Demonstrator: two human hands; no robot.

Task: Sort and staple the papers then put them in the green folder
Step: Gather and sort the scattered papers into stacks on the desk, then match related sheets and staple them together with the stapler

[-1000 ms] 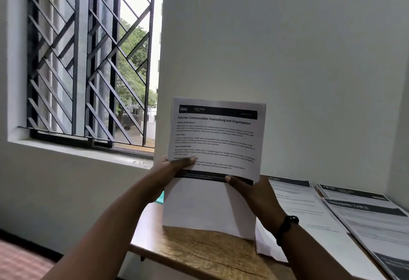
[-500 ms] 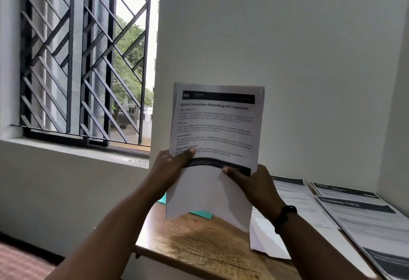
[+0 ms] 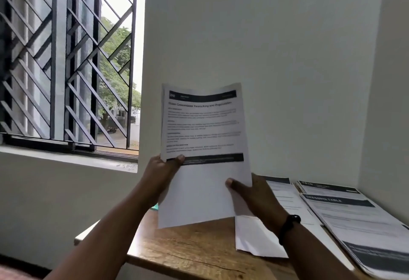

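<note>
I hold a printed sheet stack (image 3: 203, 142) upright in front of the white wall, above the wooden table (image 3: 194, 248). My left hand (image 3: 162, 173) pinches its left edge at the black footer bar, thumb on the front. My right hand (image 3: 250, 193) grips the lower right part, thumb on the blank area. A sliver of the green folder (image 3: 155, 207) shows on the table behind the sheets, mostly hidden. No stapler is in view.
More printed papers lie on the table: one pile (image 3: 285, 202) behind my right wrist and overlapping stacks (image 3: 354, 220) in the right corner. A barred window (image 3: 66, 62) fills the left. The wall stands close behind the table.
The held sheets tilted and the top now curls back. My right hand slid lower and to the right on the paper. The left hand stays at the footer bar.
</note>
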